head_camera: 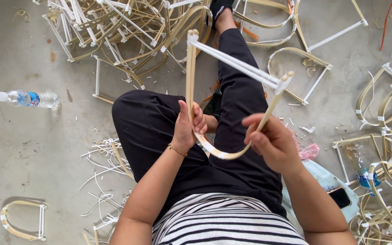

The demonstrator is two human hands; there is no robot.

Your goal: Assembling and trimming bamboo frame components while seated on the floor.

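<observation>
A seated person holds a bent bamboo frame [232, 77] above their lap. The left hand [188, 127] grips one side strip; the right hand [271, 138] pinches the other. A water bottle [26, 98] lies on the concrete floor [32, 149].

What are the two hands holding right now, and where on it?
A bent bamboo frame: left hand grips its left upright strip, right hand its right strip, near the curved bottom.
</observation>
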